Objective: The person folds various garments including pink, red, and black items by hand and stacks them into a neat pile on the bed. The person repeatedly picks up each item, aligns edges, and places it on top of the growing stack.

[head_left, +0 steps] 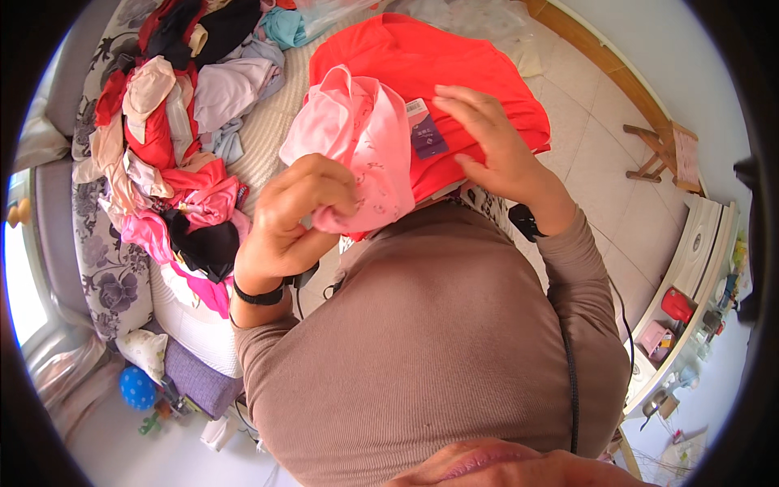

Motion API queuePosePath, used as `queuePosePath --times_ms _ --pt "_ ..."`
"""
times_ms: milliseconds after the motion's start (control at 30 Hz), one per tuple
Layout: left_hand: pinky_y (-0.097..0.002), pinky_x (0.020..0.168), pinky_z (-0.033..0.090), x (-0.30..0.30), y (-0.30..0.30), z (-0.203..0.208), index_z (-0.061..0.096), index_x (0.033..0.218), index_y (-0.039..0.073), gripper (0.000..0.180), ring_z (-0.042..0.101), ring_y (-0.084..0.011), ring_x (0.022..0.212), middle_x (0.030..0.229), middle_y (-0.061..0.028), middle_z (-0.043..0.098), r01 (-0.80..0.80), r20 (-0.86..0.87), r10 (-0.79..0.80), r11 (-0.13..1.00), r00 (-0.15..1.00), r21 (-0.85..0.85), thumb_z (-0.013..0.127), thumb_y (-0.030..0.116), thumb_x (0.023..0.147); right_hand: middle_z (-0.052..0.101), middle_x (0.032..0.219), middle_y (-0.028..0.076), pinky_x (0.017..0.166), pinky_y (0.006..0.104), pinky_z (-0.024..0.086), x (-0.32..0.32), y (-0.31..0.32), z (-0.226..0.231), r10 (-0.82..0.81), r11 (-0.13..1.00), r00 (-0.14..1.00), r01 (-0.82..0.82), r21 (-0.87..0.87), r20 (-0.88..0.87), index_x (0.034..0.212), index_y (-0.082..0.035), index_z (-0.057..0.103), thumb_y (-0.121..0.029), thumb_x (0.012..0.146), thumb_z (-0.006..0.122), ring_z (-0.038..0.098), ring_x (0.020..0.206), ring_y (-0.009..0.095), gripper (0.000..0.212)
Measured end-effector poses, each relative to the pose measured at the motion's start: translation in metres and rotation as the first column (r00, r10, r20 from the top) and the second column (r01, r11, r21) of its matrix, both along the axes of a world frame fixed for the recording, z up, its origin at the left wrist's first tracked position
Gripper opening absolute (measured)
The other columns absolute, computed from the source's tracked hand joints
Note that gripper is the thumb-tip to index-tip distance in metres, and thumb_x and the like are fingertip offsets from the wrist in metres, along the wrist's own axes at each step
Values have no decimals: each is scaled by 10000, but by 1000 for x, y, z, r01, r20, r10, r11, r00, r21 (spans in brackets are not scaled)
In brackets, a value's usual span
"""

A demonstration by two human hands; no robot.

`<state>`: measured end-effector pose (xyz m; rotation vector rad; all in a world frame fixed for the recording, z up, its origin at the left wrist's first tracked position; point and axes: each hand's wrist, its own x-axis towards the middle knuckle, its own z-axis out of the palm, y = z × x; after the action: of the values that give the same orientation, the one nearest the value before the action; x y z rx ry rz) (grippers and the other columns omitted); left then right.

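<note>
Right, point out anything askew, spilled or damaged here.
Only the clothes heap on the sofa stands out: its pieces lie tangled and overlapping, so it looks untidy. The pink garment gripped by the left hand and the red garment show no evident stain or damage.

A taupe, finely ribbed top (438, 349) has snug long sleeves (578, 268) — black bands (258, 296) sit at both wrists (557, 214), the right one chunkier — and a black cord (573, 390) runs down the top's right side.
</note>
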<state>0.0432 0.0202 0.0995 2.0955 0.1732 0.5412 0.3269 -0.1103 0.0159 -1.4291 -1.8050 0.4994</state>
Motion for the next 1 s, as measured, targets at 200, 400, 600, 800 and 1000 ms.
queuePosePath --times_ms 200,400,600,800,1000 --pt "-343 777 499 -13 -12 9 554 888 45 92 625 -234 831 936 -174 664 -58 321 164 946 933 -318 629 88 918 415 1523 163 1117 457 419 -43 65 -11 118 985 993 -115 126 -19 1473 -116 478 -49 775 773 432 1358 402 761" --pt "-403 771 503 -42 20 57 503 923 80 61 588 -260 830 909 -172 596 -125 539 242 962 807 -244 554 93 954 689 1202 75 991 356 507 -50 103 -3 258 966 901 -248 72 -350 1141 -45 701 -108 937 705 646 1110 223 214" --pt "-439 1009 476 -68 106 82 545 1257 -83 349 609 -340 1116 1177 -236 621 -514 561 610 787 560 -342 534 89 954 641 957 -3 810 261 503 8 98 66 -66 986 844 -26 -163 -532 1053 -16 672 -111 1008 649 586 907 66 108" --pt "-510 1125 409 -56 212 79 693 1107 -14 219 607 -356 1224 1240 -216 679 140 550 350 737 758 -662 546 74 970 613 867 -21 682 235 467 53 115 149 -95 989 948 123 77 -303 1042 -19 675 -72 1000 632 547 737 64 81" --pt "-588 1167 318 -47 164 58 723 1031 128 220 449 -398 1402 1418 -241 551 274 703 172 837 691 -474 513 188 1014 625 986 24 793 289 493 70 50 167 -387 833 916 298 465 105 1039 -14 671 -89 998 661 577 909 112 86"
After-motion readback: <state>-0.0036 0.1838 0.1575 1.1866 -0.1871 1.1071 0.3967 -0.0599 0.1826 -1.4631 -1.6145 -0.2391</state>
